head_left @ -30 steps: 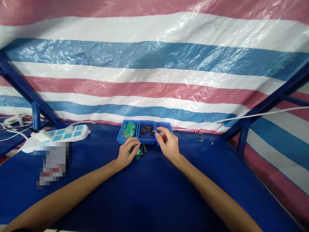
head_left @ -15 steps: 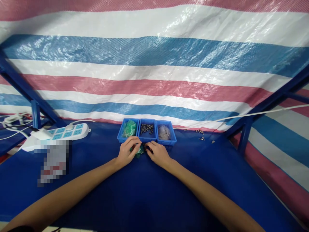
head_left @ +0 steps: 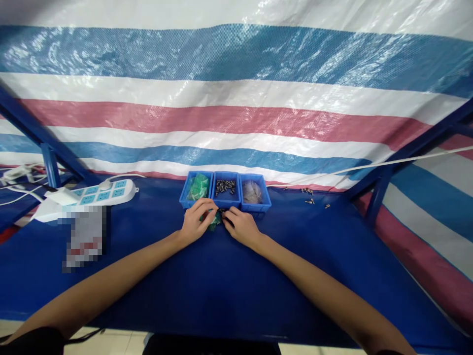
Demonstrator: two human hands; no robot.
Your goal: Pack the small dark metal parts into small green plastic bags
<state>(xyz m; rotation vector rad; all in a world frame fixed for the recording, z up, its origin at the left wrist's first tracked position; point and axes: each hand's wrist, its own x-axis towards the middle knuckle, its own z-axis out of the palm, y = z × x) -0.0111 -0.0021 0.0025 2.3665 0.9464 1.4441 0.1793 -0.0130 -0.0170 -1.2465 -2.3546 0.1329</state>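
My left hand (head_left: pixel 196 220) is curled over a small green plastic bag (head_left: pixel 214 223) on the blue table, its thumb and fingers closed on it. Close by on the right, my right hand (head_left: pixel 241 227) has its fingertips drawn together at the bag's edge, by something small and dark that I cannot make out. Just beyond the hands stand three blue bins in a row. Green plastic bags (head_left: pixel 199 186) fill the left one, dark metal screw-like parts (head_left: pixel 224 187) lie in the middle one, and clear plastic bags (head_left: pixel 252 191) sit in the right one.
A white power strip (head_left: pixel 114 193) with plugs and cables lies at the left, beside a pixelated grey item (head_left: pixel 86 234). Several small metal parts (head_left: pixel 309 201) are scattered at the back right. Blue frame posts (head_left: pixel 380 190) and a striped tarp (head_left: pixel 236 118) enclose the table.
The view has tipped downward, so the table's front edge and floor now show. Both hands stay at the green bag, with only slight finger movement.
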